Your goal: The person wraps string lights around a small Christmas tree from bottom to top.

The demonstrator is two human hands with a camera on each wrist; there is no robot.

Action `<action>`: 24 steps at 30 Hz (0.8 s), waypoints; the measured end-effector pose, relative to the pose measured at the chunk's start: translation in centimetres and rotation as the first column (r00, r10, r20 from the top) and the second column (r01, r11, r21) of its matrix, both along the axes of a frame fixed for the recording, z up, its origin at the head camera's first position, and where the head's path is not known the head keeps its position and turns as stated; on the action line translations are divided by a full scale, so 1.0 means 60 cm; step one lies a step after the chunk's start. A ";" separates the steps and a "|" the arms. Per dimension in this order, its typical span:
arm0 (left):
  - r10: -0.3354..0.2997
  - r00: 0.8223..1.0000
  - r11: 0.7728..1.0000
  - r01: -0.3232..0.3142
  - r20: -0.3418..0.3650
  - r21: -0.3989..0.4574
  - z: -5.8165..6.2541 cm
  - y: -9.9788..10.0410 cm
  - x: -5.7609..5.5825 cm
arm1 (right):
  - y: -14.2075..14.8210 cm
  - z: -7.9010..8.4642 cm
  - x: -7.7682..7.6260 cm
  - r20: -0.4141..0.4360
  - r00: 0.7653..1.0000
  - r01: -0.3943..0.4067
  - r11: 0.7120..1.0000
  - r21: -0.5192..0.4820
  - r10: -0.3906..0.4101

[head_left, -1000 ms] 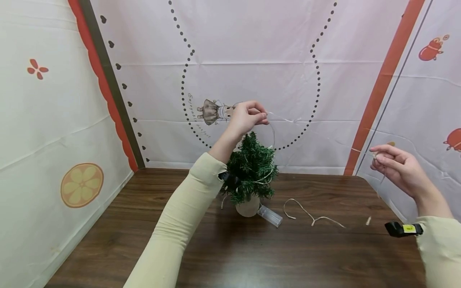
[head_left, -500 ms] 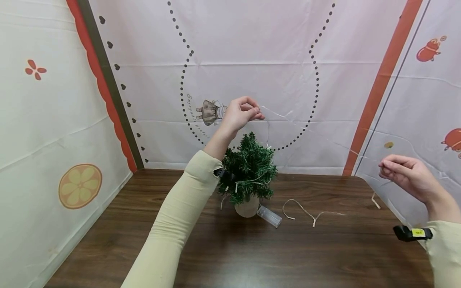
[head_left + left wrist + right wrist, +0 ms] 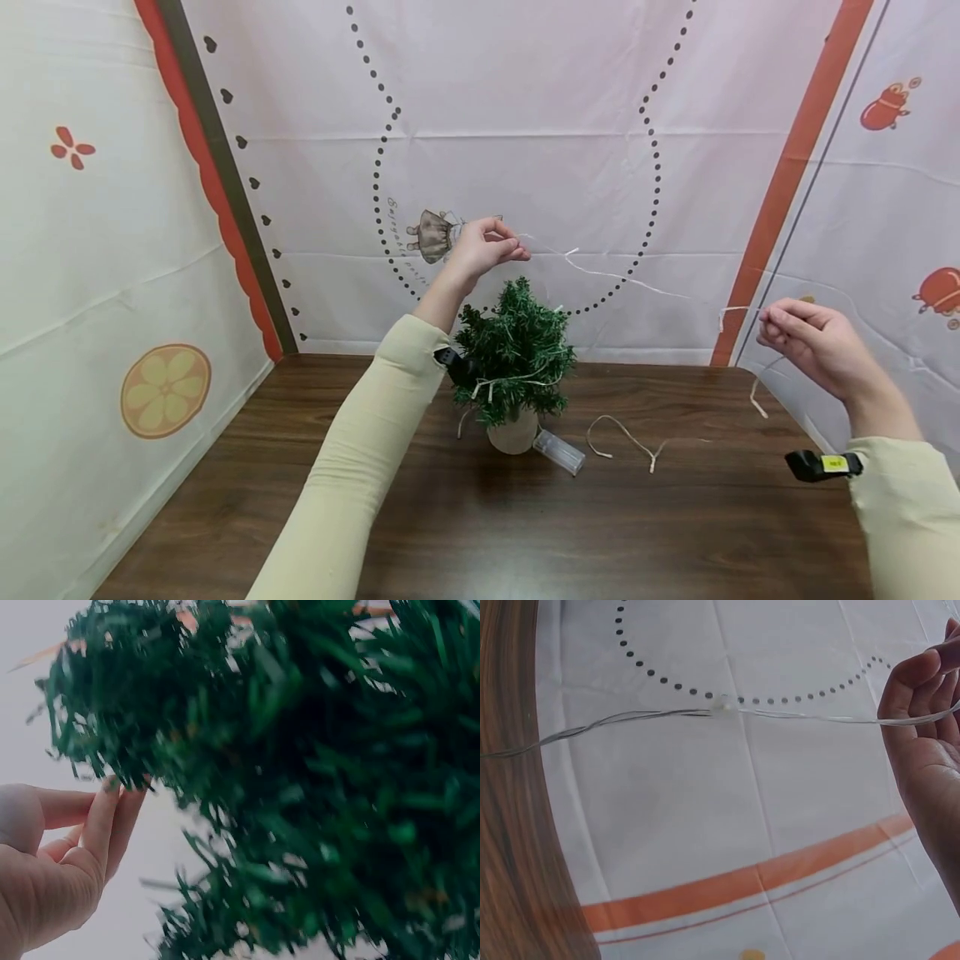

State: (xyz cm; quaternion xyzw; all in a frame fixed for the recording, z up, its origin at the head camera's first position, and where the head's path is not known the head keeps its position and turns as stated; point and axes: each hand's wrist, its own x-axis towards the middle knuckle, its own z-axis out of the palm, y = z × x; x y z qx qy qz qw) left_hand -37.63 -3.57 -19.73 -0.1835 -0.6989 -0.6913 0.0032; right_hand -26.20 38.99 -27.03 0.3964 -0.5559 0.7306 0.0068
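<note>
A small green artificial Christmas tree (image 3: 517,333) stands in a pale pot (image 3: 513,435) on the table. Above its top, my left hand (image 3: 486,248) pinches a thin clear wire of string lights (image 3: 622,277). The wire runs across to the right, where my right hand (image 3: 813,342) pinches it between thumb and fingers, its loose end dangling below. Part of the strand crosses the front branches. In the left wrist view the branches hide the left fingertips (image 3: 112,799). A small bulb (image 3: 724,706) shows on the wire in the right wrist view.
A clear battery box (image 3: 559,452) lies beside the pot. More of the light wire (image 3: 637,446) curls on the brown wooden table (image 3: 570,533) to its right. Printed cloth (image 3: 525,100) hangs behind and at both sides.
My left hand has shifted left, away from over the treetop. My right hand went right and down, then came back left and up; the wire between them now sags more.
</note>
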 end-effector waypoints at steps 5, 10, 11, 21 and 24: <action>0.054 0.998 0.998 -0.055 0.038 0.024 -0.011 -0.017 -0.012 | -0.019 0.010 -0.007 0.046 0.998 -0.045 0.997 -0.066 0.048; 0.078 0.993 0.994 -0.084 0.087 0.066 -0.024 -0.033 -0.020 | -0.045 0.023 -0.012 0.074 0.997 -0.002 0.998 -0.062 0.007; 0.084 0.992 0.994 -0.090 0.093 0.065 -0.028 -0.036 -0.022 | -0.051 0.026 -0.013 0.071 0.997 0.007 0.999 -0.053 -0.003; 0.055 0.991 0.983 -0.076 0.125 0.168 -0.074 -0.073 -0.032 | -0.101 0.043 -0.025 0.095 0.993 0.074 0.997 -0.015 -0.073; 0.025 0.992 0.979 -0.049 0.123 0.196 -0.086 -0.084 -0.034 | -0.113 0.046 -0.029 0.097 0.991 0.100 0.995 -0.018 -0.097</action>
